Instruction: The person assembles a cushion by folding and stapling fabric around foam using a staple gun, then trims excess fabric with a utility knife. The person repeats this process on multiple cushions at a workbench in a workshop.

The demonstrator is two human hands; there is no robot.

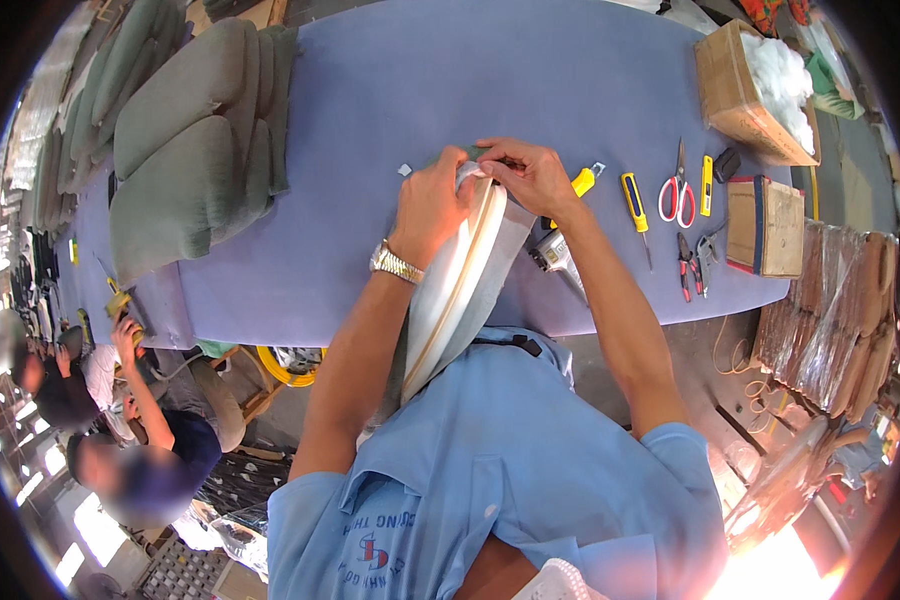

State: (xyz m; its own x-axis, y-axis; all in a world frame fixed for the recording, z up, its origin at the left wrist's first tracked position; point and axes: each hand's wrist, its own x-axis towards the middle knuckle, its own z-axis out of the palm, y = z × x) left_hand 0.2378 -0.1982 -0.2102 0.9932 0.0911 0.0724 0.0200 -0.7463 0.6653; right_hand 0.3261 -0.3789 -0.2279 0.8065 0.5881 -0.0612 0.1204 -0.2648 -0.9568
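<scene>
A padded cushion panel (460, 262) in grey-green fabric stands on edge between my forearms, its lower end against my shirt. White padding and a thin tan edge show along its length. My left hand (435, 200), with a metal watch above it, grips the fabric at the far end of the panel. Beside it, my right hand (530, 178) pinches the same end, thumb and fingers closed on the cover. A silver-and-black tool (555, 255) lies partly hidden near my right forearm. Just past that wrist is a yellow-handled tool (586, 180).
Grey-green cushions (185, 150) are stacked on the blue table (450, 70) at left. To the right lie a screwdriver (635, 205), scissors (677, 195), a yellow cutter (707, 185), pliers (686, 265), a brown box (765, 228) and a carton (735, 95) of white stuffing. A co-worker (160, 450) works at lower left.
</scene>
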